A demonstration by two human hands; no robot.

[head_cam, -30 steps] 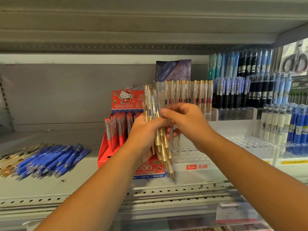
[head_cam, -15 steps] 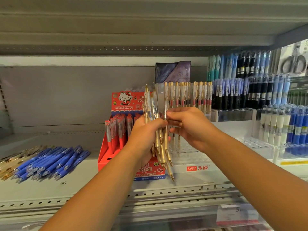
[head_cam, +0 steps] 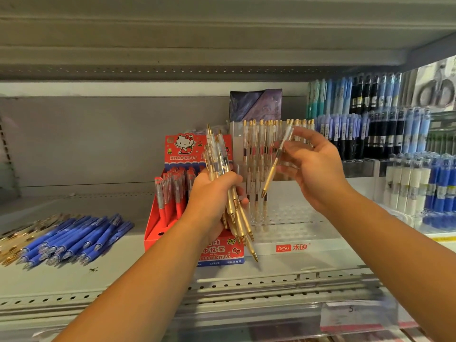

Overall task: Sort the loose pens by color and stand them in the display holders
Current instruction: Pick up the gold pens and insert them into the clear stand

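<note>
My left hand [head_cam: 212, 193] grips a bundle of gold pens [head_cam: 237, 218], tips pointing down, in front of the red Hello Kitty box. My right hand [head_cam: 313, 166] holds a single gold pen [head_cam: 274, 166] by its clear upper half, tilted, tip down, over the clear display holder [head_cam: 291, 228]. A row of gold pens [head_cam: 259, 144] stands at the back of that holder. Loose blue pens [head_cam: 74, 240] and loose gold pens [head_cam: 14, 238] lie on the shelf at the left.
The red Hello Kitty box [head_cam: 158, 233] holds red pens. Racks of black and blue pens [head_cam: 370, 129] and white and blue pens [head_cam: 419, 183] fill the right side. A shelf underside hangs close above. The shelf's perforated front edge [head_cam: 246, 285] runs below my arms.
My right hand has pulled one gold pen out of the bundle and carried it right and up, away from my left hand. The left hand holds the bundle in about the same place.
</note>
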